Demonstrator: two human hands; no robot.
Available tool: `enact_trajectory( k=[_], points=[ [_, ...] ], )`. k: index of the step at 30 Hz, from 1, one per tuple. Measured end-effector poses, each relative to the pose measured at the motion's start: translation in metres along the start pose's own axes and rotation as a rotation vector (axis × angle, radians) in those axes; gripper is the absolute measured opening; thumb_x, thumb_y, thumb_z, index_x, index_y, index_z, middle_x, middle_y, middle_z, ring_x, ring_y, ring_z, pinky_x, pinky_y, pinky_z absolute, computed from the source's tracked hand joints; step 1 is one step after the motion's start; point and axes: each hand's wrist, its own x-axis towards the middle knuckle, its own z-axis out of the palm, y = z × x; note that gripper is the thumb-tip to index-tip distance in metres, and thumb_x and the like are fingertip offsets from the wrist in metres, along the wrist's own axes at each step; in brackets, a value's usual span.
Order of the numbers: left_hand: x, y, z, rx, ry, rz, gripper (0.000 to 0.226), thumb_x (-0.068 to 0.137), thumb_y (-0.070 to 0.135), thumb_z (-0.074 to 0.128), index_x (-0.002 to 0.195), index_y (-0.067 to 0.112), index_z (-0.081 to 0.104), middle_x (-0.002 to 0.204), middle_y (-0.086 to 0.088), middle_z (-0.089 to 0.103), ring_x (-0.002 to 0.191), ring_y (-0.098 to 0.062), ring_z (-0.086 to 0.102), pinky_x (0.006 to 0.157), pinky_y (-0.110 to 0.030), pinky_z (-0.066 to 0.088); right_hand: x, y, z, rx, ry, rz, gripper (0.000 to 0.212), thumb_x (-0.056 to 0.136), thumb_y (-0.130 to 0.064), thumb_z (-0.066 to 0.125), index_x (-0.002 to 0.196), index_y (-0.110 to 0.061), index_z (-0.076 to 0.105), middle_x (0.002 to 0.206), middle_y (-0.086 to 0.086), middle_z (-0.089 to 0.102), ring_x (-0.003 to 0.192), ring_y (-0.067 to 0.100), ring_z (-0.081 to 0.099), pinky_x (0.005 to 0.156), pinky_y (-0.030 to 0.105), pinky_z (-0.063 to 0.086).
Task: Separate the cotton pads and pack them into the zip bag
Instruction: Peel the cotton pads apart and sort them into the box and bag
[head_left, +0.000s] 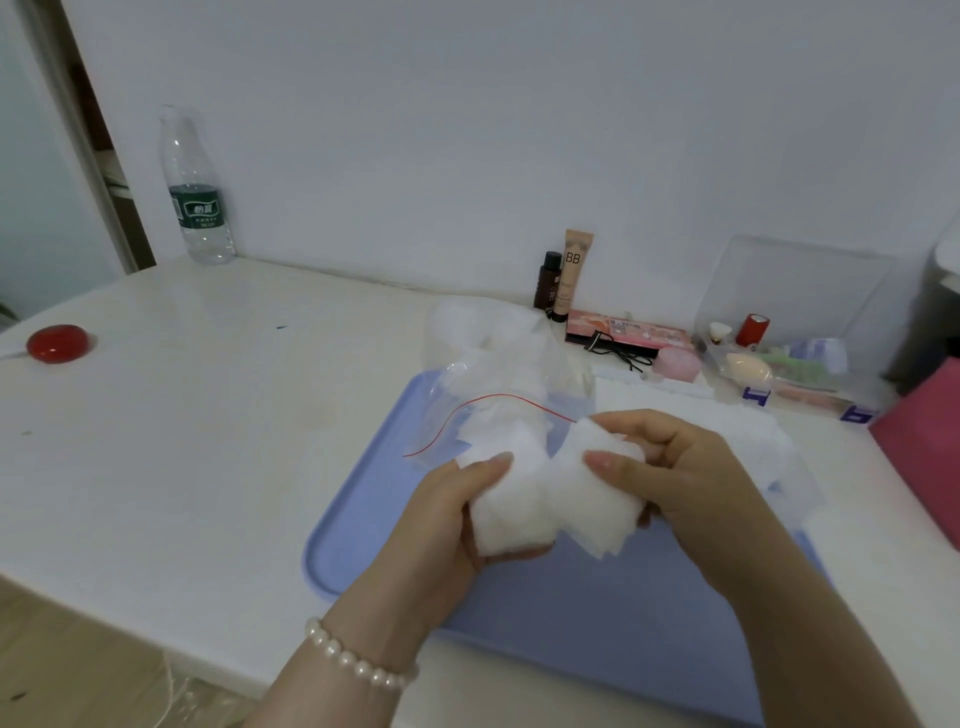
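Over a blue tray (374, 499), both my hands hold a wad of white cotton pads (545, 493). My left hand (447, 525) grips the left half from below, thumb on top. My right hand (675, 478) grips the right half, thumb pressed on its front. Just behind them lies a clear zip bag (467, 410) with a red seal line, its mouth facing my hands, and some white pads show through it. More white pads (737, 431) lie on the tray to the right, behind my right hand.
A water bottle (195, 192) stands at the back left and a red round object (57, 343) lies at the left. Cosmetics (569, 275), a pink palette (628, 335) and a clear organiser box (789, 332) line the wall. A pink box (924, 452) sits at the right.
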Motion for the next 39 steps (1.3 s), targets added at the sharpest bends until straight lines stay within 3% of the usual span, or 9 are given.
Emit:
enact_trajectory(
  k=[2, 7, 10, 13, 15, 19, 24, 32, 39],
  points=[
    [0.000, 0.000, -0.001, -0.031, -0.011, -0.018, 0.044, 0.075, 0.020, 0.060, 0.116, 0.004, 0.060, 0.101, -0.017, 0.068, 0.079, -0.028, 0.067, 0.057, -0.036, 0.055, 0.001, 0.001, -0.006, -0.022, 0.054, -0.016, 0.017, 0.076, 0.002, 0.068, 0.079, -0.015, 0.070, 0.067, -0.001, 0.070, 0.059, 0.011, 0.063, 0.055, 0.031, 0.051],
    [0.001, 0.000, -0.004, -0.114, -0.048, -0.060, 0.055, 0.073, 0.009, 0.062, 0.126, 0.000, 0.051, 0.115, -0.029, 0.062, 0.094, -0.041, 0.064, 0.069, -0.046, 0.057, 0.003, 0.006, -0.009, 0.054, 0.277, -0.089, 0.026, 0.068, 0.000, 0.054, 0.050, -0.019, 0.057, 0.048, -0.008, 0.052, 0.046, 0.008, 0.044, 0.039, 0.020, 0.033],
    [0.003, -0.003, -0.007, -0.150, -0.110, -0.063, 0.063, 0.063, -0.004, 0.052, 0.126, -0.003, 0.050, 0.110, -0.025, 0.064, 0.094, -0.041, 0.064, 0.076, -0.051, 0.054, 0.002, 0.007, 0.004, -0.022, 0.283, -0.145, 0.040, 0.069, 0.008, 0.039, 0.043, -0.018, 0.056, 0.038, -0.001, 0.043, 0.036, 0.008, 0.033, 0.037, 0.016, 0.027],
    [0.004, -0.005, -0.009, -0.110, -0.150, -0.059, 0.070, 0.057, -0.014, 0.044, 0.127, -0.005, 0.048, 0.120, -0.029, 0.059, 0.104, -0.043, 0.061, 0.079, -0.050, 0.056, 0.000, 0.010, 0.019, -0.115, 0.205, -0.177, 0.024, 0.073, -0.009, 0.050, 0.055, -0.015, 0.065, 0.057, 0.019, 0.053, 0.040, 0.007, 0.038, 0.037, 0.019, 0.033],
    [0.004, -0.006, -0.009, -0.084, -0.172, -0.065, 0.070, 0.057, -0.016, 0.042, 0.126, -0.003, 0.050, 0.122, -0.026, 0.059, 0.104, -0.038, 0.062, 0.079, -0.047, 0.056, 0.000, 0.014, 0.025, -0.181, 0.130, -0.229, 0.004, 0.070, -0.025, 0.067, 0.068, -0.024, 0.070, 0.069, 0.006, 0.063, 0.050, 0.005, 0.049, 0.047, 0.020, 0.040],
    [0.004, -0.004, -0.011, -0.086, -0.214, -0.082, 0.068, 0.060, -0.015, 0.042, 0.127, -0.003, 0.051, 0.123, -0.026, 0.058, 0.101, -0.032, 0.061, 0.084, -0.041, 0.053, -0.002, 0.021, 0.027, -0.420, 0.028, -0.380, 0.026, 0.059, -0.035, 0.079, 0.083, -0.041, 0.068, 0.090, -0.015, 0.059, 0.086, -0.001, 0.056, 0.070, 0.009, 0.041],
    [0.003, -0.002, -0.012, -0.145, -0.219, -0.084, 0.059, 0.064, -0.013, 0.042, 0.122, -0.006, 0.054, 0.121, -0.029, 0.059, 0.104, -0.037, 0.062, 0.082, -0.036, 0.054, -0.001, 0.027, 0.026, -0.612, -0.041, -0.425, 0.049, 0.059, -0.041, 0.073, 0.106, -0.028, 0.070, 0.102, -0.021, 0.053, 0.097, -0.003, 0.053, 0.075, 0.007, 0.040],
    [0.003, -0.003, -0.009, -0.154, -0.169, -0.069, 0.055, 0.066, -0.010, 0.042, 0.119, -0.005, 0.055, 0.115, -0.026, 0.063, 0.103, -0.034, 0.064, 0.091, -0.042, 0.050, 0.001, 0.032, 0.030, -0.570, 0.078, -0.548, 0.034, 0.070, -0.022, 0.064, 0.101, -0.011, 0.071, 0.096, -0.008, 0.068, 0.091, -0.002, 0.057, 0.079, 0.004, 0.040],
    [0.005, -0.006, -0.011, -0.134, -0.152, -0.066, 0.058, 0.067, -0.003, 0.047, 0.125, -0.002, 0.054, 0.126, -0.025, 0.057, 0.119, -0.039, 0.054, 0.104, -0.052, 0.036, 0.005, 0.037, 0.033, -0.436, 0.124, -0.525, 0.031, 0.078, -0.035, 0.054, 0.091, -0.015, 0.074, 0.090, -0.013, 0.068, 0.087, -0.006, 0.059, 0.078, 0.006, 0.040]
  ],
)
